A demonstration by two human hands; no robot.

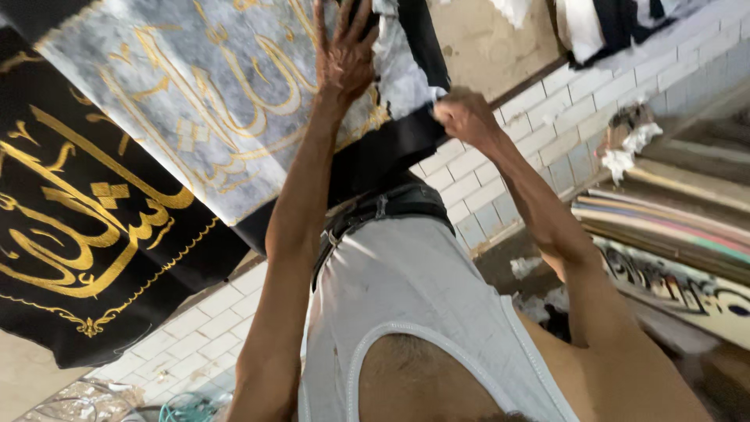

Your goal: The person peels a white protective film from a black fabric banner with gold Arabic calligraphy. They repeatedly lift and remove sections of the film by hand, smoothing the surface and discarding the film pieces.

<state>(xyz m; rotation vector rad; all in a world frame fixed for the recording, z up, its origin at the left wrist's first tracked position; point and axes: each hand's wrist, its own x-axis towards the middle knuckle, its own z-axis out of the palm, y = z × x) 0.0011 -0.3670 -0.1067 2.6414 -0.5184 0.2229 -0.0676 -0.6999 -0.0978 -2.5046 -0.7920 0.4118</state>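
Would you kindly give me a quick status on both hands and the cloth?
Left hand flat on grey cloth panel, fingers spread. Right hand pinching its black border. Black gold-embroidered panel hangs alongside; nothing blocking.

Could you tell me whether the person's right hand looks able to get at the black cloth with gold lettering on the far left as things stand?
Probably not without letting go: the right hand pinches the dark edge of the grey cloth, and the left arm and that cloth lie between it and the black cloth.

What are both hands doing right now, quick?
Left hand: open, fingers spread flat on the grey cloth with gold lettering.
Right hand: closed, pinching the black edge of that cloth.
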